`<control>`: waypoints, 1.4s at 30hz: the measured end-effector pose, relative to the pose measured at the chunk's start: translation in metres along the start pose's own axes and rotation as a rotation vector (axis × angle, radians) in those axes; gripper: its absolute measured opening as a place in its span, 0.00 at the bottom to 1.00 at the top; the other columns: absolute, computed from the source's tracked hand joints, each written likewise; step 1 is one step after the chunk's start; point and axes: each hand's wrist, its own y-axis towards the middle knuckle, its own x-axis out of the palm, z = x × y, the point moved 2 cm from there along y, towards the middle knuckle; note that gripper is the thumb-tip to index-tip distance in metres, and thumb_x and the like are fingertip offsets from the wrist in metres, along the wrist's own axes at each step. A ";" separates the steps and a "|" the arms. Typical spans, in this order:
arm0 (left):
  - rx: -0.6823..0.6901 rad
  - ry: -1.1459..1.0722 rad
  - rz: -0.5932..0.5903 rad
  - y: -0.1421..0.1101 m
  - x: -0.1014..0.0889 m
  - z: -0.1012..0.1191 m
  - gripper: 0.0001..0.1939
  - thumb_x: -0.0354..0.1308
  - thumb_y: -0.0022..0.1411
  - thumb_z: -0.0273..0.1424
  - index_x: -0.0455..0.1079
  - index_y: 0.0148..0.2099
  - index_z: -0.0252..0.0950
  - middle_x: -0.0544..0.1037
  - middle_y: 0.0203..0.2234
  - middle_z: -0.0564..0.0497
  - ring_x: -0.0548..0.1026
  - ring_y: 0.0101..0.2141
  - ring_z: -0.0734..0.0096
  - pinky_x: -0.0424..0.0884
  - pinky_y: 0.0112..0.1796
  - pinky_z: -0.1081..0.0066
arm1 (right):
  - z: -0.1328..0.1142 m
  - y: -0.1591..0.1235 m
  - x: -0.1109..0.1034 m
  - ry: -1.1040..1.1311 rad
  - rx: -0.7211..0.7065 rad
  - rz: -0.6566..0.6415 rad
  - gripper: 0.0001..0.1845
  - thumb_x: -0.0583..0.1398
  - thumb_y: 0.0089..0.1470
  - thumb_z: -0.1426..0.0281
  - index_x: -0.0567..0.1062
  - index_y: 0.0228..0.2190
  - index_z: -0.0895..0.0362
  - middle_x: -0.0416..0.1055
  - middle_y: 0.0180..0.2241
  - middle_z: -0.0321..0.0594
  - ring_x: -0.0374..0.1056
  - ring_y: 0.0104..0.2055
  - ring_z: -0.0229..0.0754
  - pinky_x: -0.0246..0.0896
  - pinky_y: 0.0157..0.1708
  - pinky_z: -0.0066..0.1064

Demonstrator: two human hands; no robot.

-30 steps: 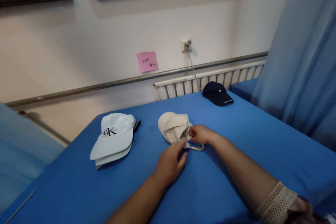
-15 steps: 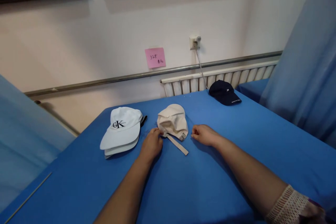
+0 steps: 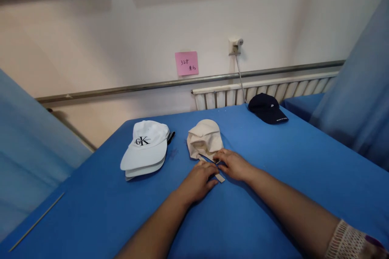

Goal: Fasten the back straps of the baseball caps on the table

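A beige baseball cap (image 3: 206, 133) lies on the blue-covered table, its back opening towards me and its strap (image 3: 220, 178) loose. My left hand (image 3: 199, 180) is over that strap, fingers curled on it and thumb just below; the strap's tip sticks out past them. At the cap's right rear edge, my right hand (image 3: 234, 164) has its fingers closed on the part with the metal buckle, which they mostly cover. To the left sit stacked white caps (image 3: 146, 149), the top one with black "CK"-like lettering. A dark navy cap (image 3: 266, 108) rests at the far right corner.
The blue table cover (image 3: 121, 218) stretches under everything. A thin stick (image 3: 36, 222) lies near the left edge. Behind are a white radiator (image 3: 219, 98), a metal rail (image 3: 136, 88), a plugged-in socket (image 3: 235, 47) and a pink note (image 3: 186, 63). Blue curtains (image 3: 361, 101) hang at both sides.
My left hand has moved right from the cap's left edge onto the strap. My right hand has come in to touch the buckle side. The view has shifted slightly.
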 end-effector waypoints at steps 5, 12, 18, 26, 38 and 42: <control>-0.004 0.033 -0.002 0.005 0.000 -0.002 0.09 0.56 0.62 0.28 0.71 0.45 0.38 0.75 0.42 0.47 0.70 0.45 0.62 0.63 0.49 0.63 | -0.001 0.005 0.004 -0.076 0.058 0.016 0.12 0.59 0.54 0.72 0.74 0.42 0.54 0.69 0.42 0.41 0.66 0.43 0.42 0.59 0.44 0.31; -0.022 0.026 -0.025 0.001 -0.006 -0.006 0.12 0.58 0.60 0.29 0.70 0.47 0.38 0.75 0.43 0.47 0.69 0.46 0.61 0.63 0.49 0.62 | 0.003 0.006 0.003 -0.053 0.089 0.138 0.06 0.58 0.56 0.69 0.72 0.37 0.56 0.68 0.38 0.41 0.66 0.38 0.40 0.59 0.39 0.30; -0.019 0.090 -0.014 0.003 -0.009 -0.008 0.07 0.57 0.61 0.31 0.69 0.43 0.38 0.74 0.39 0.47 0.69 0.43 0.61 0.63 0.47 0.63 | 0.019 0.002 -0.007 0.158 0.164 0.472 0.08 0.56 0.57 0.65 0.70 0.38 0.55 0.70 0.36 0.40 0.67 0.36 0.41 0.62 0.39 0.33; -0.039 0.141 -0.036 0.003 -0.013 -0.010 0.07 0.56 0.62 0.32 0.69 0.43 0.38 0.74 0.38 0.48 0.69 0.41 0.63 0.63 0.44 0.65 | 0.042 0.000 -0.010 0.352 0.277 0.620 0.14 0.57 0.55 0.62 0.71 0.41 0.55 0.73 0.36 0.41 0.69 0.35 0.42 0.65 0.37 0.33; -0.096 -0.037 -0.077 -0.007 -0.020 -0.026 0.14 0.55 0.59 0.25 0.68 0.48 0.41 0.74 0.45 0.49 0.71 0.46 0.64 0.65 0.47 0.66 | 0.040 0.000 -0.011 0.368 0.288 0.539 0.13 0.58 0.52 0.62 0.74 0.39 0.55 0.72 0.37 0.40 0.67 0.32 0.39 0.65 0.35 0.31; -0.052 0.050 -0.088 0.000 -0.020 -0.022 0.06 0.54 0.60 0.26 0.70 0.41 0.38 0.75 0.38 0.49 0.71 0.41 0.64 0.65 0.44 0.67 | 0.038 0.000 -0.009 0.371 0.291 0.491 0.14 0.59 0.51 0.63 0.74 0.39 0.56 0.72 0.37 0.41 0.67 0.32 0.38 0.64 0.33 0.30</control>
